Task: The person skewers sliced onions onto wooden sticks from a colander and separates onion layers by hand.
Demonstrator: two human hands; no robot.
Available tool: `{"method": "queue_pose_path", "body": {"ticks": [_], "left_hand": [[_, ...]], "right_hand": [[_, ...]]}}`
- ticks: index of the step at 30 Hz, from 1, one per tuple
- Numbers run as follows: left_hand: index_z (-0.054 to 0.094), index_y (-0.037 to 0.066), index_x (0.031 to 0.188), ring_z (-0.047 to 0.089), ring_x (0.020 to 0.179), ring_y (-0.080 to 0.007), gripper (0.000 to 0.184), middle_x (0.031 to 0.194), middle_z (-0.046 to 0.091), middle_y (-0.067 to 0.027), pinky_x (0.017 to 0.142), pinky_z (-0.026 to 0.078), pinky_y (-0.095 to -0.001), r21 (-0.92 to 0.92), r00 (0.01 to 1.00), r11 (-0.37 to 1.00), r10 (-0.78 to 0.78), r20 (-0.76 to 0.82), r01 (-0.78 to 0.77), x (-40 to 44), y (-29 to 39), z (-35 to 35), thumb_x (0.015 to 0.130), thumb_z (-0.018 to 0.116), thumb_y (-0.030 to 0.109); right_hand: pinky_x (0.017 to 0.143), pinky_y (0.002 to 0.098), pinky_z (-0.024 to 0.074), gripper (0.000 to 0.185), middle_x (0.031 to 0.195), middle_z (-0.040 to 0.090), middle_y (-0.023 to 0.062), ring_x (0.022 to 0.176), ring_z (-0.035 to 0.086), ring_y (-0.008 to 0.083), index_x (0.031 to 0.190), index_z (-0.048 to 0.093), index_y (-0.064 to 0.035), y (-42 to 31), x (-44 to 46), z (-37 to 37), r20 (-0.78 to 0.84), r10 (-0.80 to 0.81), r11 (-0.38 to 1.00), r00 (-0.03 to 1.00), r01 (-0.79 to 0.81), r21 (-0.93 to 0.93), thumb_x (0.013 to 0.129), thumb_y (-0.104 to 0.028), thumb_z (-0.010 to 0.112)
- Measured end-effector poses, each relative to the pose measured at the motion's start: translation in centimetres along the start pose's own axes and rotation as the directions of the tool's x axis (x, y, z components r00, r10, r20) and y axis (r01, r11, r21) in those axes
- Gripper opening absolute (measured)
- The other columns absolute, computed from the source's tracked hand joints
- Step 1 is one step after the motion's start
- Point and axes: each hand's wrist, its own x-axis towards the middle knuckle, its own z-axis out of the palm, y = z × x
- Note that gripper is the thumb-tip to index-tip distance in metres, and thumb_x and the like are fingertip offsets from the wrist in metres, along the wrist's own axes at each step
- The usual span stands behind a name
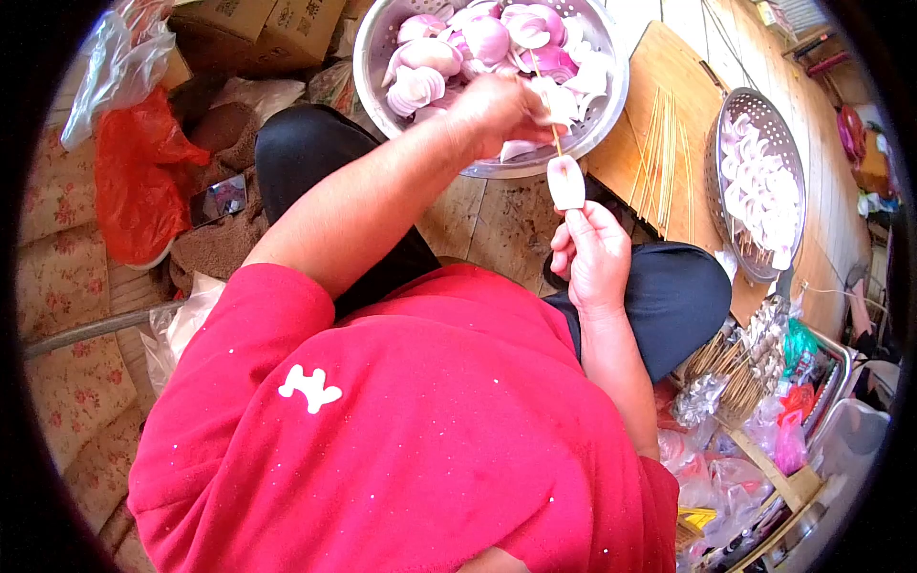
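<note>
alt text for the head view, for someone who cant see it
A person's left hand holds a wooden skewer, its end at a piece of onion pinched in the right hand. Beyond sits a metal colander of cut red onions; to its right, loose skewers and a second colander of onion pieces.

A bright red top (pixel 420 420) covers the torso on the near side of the hands, its cloth soft-looking, loosely creased and dotted with tiny white specks. I can see a white emblem (pixel 309 388), lobed and irregular, on the chest nearer the left hand (pixel 501 113) than the right hand (pixel 594 253). The left sleeve (pixel 250 320) is short, with a plain red edge on the upper arm; both forearms and hands are bare. Dark trousers (pixel 680 291) cover the legs, blackish by the left forearm and more navy-looking beside the right hand, smooth and plain over the knees.
</note>
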Motion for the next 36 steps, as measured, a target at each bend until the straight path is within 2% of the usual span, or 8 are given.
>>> {"method": "queue_pose_path", "body": {"ticks": [8, 10, 14, 15, 20, 27, 33, 36], "left_hand": [[0.05, -0.001, 0.097, 0.062, 0.081, -0.0218, 0.02, 0.091, 0.06, -0.0122, 0.071, 0.055, -0.0368, 0.103, 0.999, 0.994, -0.04, -0.023, 0.043, -1.9, -0.7, 2.0, 0.078, 0.057, 0.001], [0.051, -0.001, 0.1, 0.062, 0.079, -0.0215, 0.023, 0.092, 0.061, -0.0134, 0.069, 0.054, -0.0343, 0.308, 0.991, 0.948, 0.112, -0.076, -0.084, -0.7, 1.2, 1.8, 0.078, 0.057, 0.003], [0.058, -0.002, 0.111, 0.063, 0.075, -0.0163, 0.033, 0.089, 0.065, -0.0116, 0.067, 0.052, -0.0301, 0.871, 0.748, 0.414, 0.658, -0.085, -0.265, 4.7, 3.5, -1.4, 0.08, 0.059, 0.008], [0.062, 0.003, 0.102, 0.064, 0.087, -0.0313, 0.027, 0.093, 0.067, -0.0169, 0.081, 0.049, -0.0387, 0.879, 0.747, 0.402, 0.66, -0.084, -0.257, 5.8, 3.6, -2.1, 0.082, 0.054, 0.018], [0.066, 0.009, 0.1, 0.064, 0.086, -0.0322, 0.031, 0.09, 0.067, -0.0172, 0.079, 0.048, -0.0412, 0.995, 0.782, 0.083, 0.623, -0.007, -0.057, 9.4, 3.3, -4.0, 0.084, 0.055, 0.033], [0.06, 0.014, 0.102, 0.063, 0.091, -0.0322, 0.029, 0.096, 0.066, -0.0126, 0.079, 0.049, -0.0418, 0.997, 0.765, 0.065, 0.641, -0.067, 0.032, 6.8, 3.4, -1.0, 0.078, 0.061, 0.029], [0.062, 0.01, 0.102, 0.064, 0.087, -0.0308, 0.031, 0.096, 0.066, -0.0113, 0.079, 0.05, -0.039, 0.985, 0.738, -0.163, 0.659, 0.148, -0.052, 7.3, 3.5, -1.5, 0.077, 0.062, 0.028], [0.06, 0.003, 0.1, 0.066, 0.074, -0.027, 0.026, 0.09, 0.066, -0.0154, 0.07, 0.054, -0.0346, 0.963, 0.86, 0.239, 0.51, -0.015, -0.126, 6.3, 5.1, -1.0, 0.079, 0.061, 0.018]], "right_hand": [[0.039, 0.0191, 0.037, 0.016, 0.062, 0.056, 0.0031, 0.042, 0.047, 0.007, 0.093, 0.058, -0.0015, -0.2, 1.3, -0.1, -0.038, -0.028, 1.0, 0.999, 0.028, 0.002, 0.094, -0.016, 0.052], [0.039, 0.019, 0.0367, 0.016, 0.061, 0.056, 0.0027, 0.041, 0.047, 0.0066, 0.094, 0.059, -0.0016, -0.4, 1.5, -0.3, -0.098, -0.051, 0.998, 0.994, 0.054, 0.035, 0.094, -0.016, 0.052], [0.038, 0.019, 0.0355, 0.017, 0.061, 0.056, 0.0025, 0.041, 0.046, 0.0062, 0.096, 0.06, -0.0018, -0.1, 1.3, -0.8, -0.135, -0.038, 0.996, 0.99, 0.047, 0.069, 0.094, -0.017, 0.052], [0.038, 0.0189, 0.0352, 0.017, 0.061, 0.056, 0.0025, 0.041, 0.046, 0.0062, 0.095, 0.06, -0.0022, -0.1, 1.2, -0.8, -0.127, -0.03, 0.997, 0.991, 0.039, 0.07, 0.093, -0.017, 0.052], [0.038, 0.0183, 0.0349, 0.017, 0.062, 0.056, 0.002, 0.041, 0.046, 0.0058, 0.095, 0.06, -0.0032, 0.2, 0.9, -1.2, -0.146, -0.011, 0.998, 0.989, 0.021, 0.067, 0.094, -0.018, 0.052], [0.038, 0.0181, 0.0354, 0.016, 0.063, 0.056, 0.0017, 0.042, 0.046, 0.0056, 0.095, 0.06, -0.0035, -0.2, 0.6, -1.2, -0.16, 0.031, 0.997, 0.987, -0.02, 0.069, 0.094, -0.017, 0.051], [0.039, 0.0187, 0.0363, 0.016, 0.062, 0.056, 0.0017, 0.042, 0.047, 0.0054, 0.094, 0.059, -0.0035, 0.0, 0.7, -1.2, -0.127, 0.0, 1.0, 0.992, 0.003, 0.02, 0.094, -0.017, 0.051], [0.039, 0.0187, 0.0367, 0.016, 0.062, 0.056, 0.0017, 0.042, 0.046, 0.0055, 0.094, 0.059, -0.0034, 0.0, 0.5, -1.3, -0.095, -0.012, 1.0, 0.995, 0.012, 0.004, 0.094, -0.017, 0.051]]}}
